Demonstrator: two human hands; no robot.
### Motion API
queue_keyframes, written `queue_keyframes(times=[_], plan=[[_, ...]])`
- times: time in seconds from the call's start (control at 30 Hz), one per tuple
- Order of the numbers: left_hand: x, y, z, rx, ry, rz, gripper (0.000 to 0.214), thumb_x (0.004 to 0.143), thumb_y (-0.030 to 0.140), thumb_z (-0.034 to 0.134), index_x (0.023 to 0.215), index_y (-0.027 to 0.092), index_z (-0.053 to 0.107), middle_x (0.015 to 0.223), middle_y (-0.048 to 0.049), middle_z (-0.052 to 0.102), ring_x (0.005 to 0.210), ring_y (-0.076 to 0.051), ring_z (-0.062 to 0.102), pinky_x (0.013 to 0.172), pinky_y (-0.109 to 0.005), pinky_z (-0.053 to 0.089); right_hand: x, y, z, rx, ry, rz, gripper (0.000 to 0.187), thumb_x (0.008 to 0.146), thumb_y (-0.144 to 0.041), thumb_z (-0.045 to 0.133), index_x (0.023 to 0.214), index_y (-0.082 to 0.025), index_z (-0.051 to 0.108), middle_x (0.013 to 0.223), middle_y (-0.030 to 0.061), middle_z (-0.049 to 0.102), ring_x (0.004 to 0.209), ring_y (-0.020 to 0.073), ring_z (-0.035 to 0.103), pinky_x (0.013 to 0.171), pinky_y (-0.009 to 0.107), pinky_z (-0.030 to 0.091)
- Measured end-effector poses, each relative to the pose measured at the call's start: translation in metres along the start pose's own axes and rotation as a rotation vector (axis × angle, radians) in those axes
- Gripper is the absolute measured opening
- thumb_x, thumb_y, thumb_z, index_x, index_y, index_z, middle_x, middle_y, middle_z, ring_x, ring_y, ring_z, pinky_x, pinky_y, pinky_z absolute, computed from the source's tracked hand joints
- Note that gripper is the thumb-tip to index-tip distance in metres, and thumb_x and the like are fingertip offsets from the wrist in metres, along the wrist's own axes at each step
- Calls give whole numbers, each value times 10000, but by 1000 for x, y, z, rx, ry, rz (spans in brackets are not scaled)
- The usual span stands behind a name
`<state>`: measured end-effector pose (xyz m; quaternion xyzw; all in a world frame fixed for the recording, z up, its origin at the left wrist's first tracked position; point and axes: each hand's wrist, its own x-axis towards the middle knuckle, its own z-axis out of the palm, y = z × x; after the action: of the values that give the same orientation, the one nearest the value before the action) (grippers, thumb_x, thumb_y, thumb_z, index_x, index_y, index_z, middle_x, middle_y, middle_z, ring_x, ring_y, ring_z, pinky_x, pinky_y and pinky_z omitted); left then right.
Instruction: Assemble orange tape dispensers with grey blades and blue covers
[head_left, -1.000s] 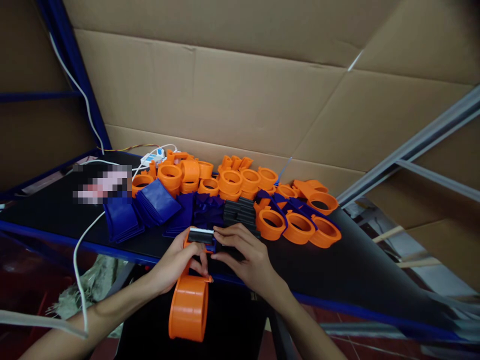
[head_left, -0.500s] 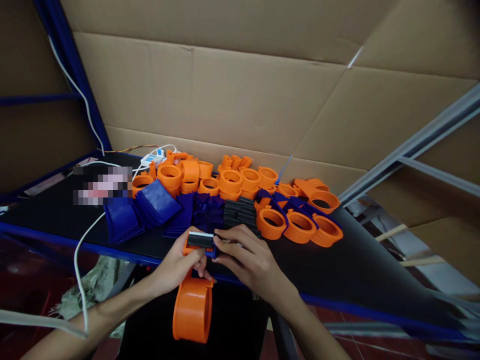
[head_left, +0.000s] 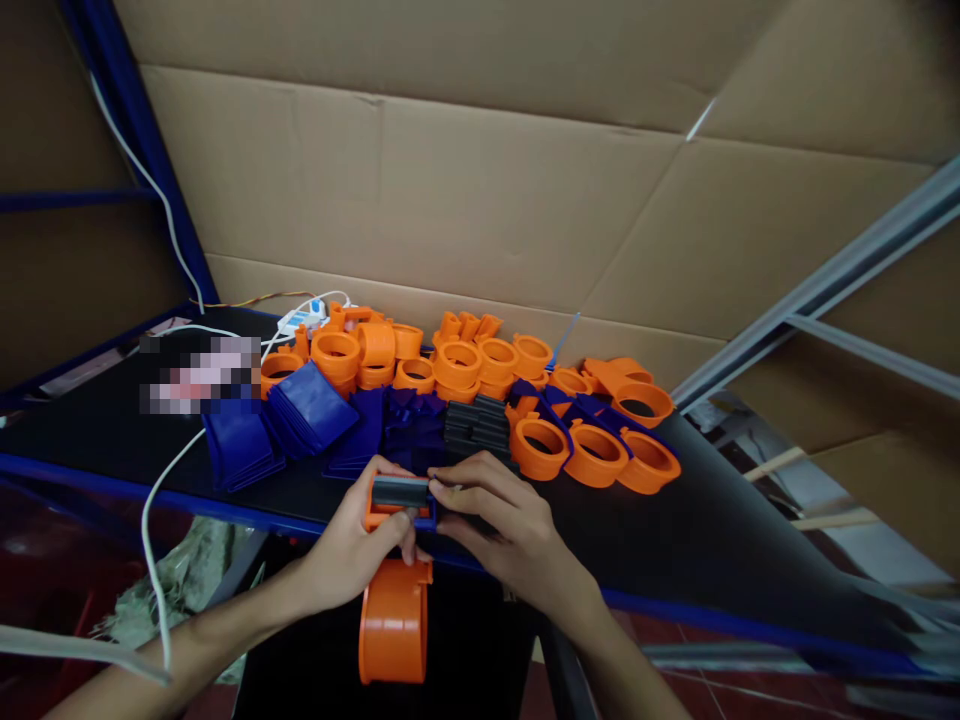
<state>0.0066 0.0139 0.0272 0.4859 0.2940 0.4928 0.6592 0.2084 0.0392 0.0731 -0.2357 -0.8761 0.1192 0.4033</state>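
Orange dispenser held between two hands, in front of the black roller pile

The landmark here is the black roller pile (head_left: 478, 430) on the dark surface (head_left: 720, 530). The orange dispenser (head_left: 394, 622) is held on the wearer's side of it and slightly to its left, its ring hanging below the surface's near edge. Its upper end carries a black roller (head_left: 401, 490) and a dark blue part (head_left: 425, 522).

The left hand (head_left: 358, 548) is closed around the dispenser's upper end, thumb across the front. The right hand (head_left: 506, 515) is partly curled, its fingertips at the right end of the roller; whether they pinch or merely press there, I cannot tell.

The dispenser looks like thin moulded plastic: probably light and stiff, with a glossy skin that could slip in a loose grasp. The hanging ring may make it swing, so the best hold is likely on the solid frame beside the roller, where the left hand is, leaving the roller free.

To the left of the pile lie flat blue sleeves (head_left: 313, 408), probably bendable and slick; behind it stand stacked orange rings (head_left: 457, 362); just to its right are orange ring pieces (head_left: 538, 447).
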Motion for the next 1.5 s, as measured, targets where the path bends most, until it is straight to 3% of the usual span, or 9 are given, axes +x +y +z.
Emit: queue_keyframes(times=[0.2, 0.57, 0.83, 0.93, 1.0, 1.17, 1.3, 1.4, 1.5], plan=[[-5, 2, 5, 101, 56, 32, 219, 923, 313, 612, 1037, 229, 445, 694, 59, 553, 571, -94, 566, 701, -333, 588, -4, 3, 5, 51, 71, -30, 342, 812, -96, 753, 1120, -223, 676, 1056, 96, 721, 967, 223, 664, 814, 400, 578], [-5, 6, 0, -17, -82, -43, 207, 946, 301, 577, 1056, 219, 423, 611, 53, 601, 537, -122, 596, 615, -310, 560, -3, -14, 3, 53, 102, 30, 397, 795, -107, 781, 1157, -207, 652, 1055, 91, 726, 954, 218, 680, 831, 392, 571], [-6, -1, -2, -71, -105, -20, 210, 935, 274, 609, 1081, 221, 467, 672, 39, 626, 557, -122, 619, 627, -307, 569, -2, -24, -1, 10, 66, 86, 287, 826, -149, 758, 1097, -204, 679, 1043, 95, 723, 946, 219, 677, 822, 390, 575], [-6, 8, -6, -90, -163, -43, 243, 924, 228, 620, 1141, 224, 512, 858, -21, 698, 722, -178, 712, 723, -353, 585, -1, -21, 0, 28, 86, 64, 291, 837, -134, 741, 1112, -208, 683, 1011, 85, 745, 945, 221, 689, 824, 391, 582], [-6, 17, -7, -213, -252, -47, 409, 864, 205, 684, 1243, 249, 537, 1134, -66, 682, 931, -251, 723, 858, -447, 568, 0, -18, -1, 15, 124, 62, 292, 842, -119, 728, 1115, -213, 687, 1012, 79, 755, 917, 213, 693, 795, 375, 591], [-4, 27, -4, -510, -390, -103, 471, 926, 277, 566, 1395, 238, 538, 1418, -161, 560, 1257, -390, 564, 976, -625, 457, -1, -12, -11, -39, 139, 49, 259, 832, -111, 734, 1065, -222, 713, 1058, 68, 757, 1009, 225, 658, 846, 387, 571], [-2, 21, -5, -439, -310, -66, 575, 840, 278, 719, 1390, 233, 557, 1353, -166, 618, 1196, -385, 610, 991, -583, 465, -9, -24, -25, -87, 95, 94, 259, 878, -140, 687, 1119, -233, 713, 1190, 77, 706, 1077, 220, 630, 907, 389, 535], [-3, 17, -8, -361, -162, -15, 541, 782, 317, 780, 1293, 209, 635, 1206, -133, 698, 1112, -352, 664, 997, -492, 486, -17, -44, -29, -56, 34, 145, 205, 946, -260, 619, 1132, -245, 706, 1093, 60, 714, 989, 196, 646, 840, 349, 544], [-6, 17, -9, -290, -29, 47, 469, 785, 309, 771, 1232, 225, 659, 1133, -83, 706, 1101, -325, 670, 987, -418, 497, -23, -65, -20, -87, -77, 149, 374, 875, -481, 684, 1149, -226, 690, 1037, 63, 716, 892, 202, 645, 735, 329, 551]])
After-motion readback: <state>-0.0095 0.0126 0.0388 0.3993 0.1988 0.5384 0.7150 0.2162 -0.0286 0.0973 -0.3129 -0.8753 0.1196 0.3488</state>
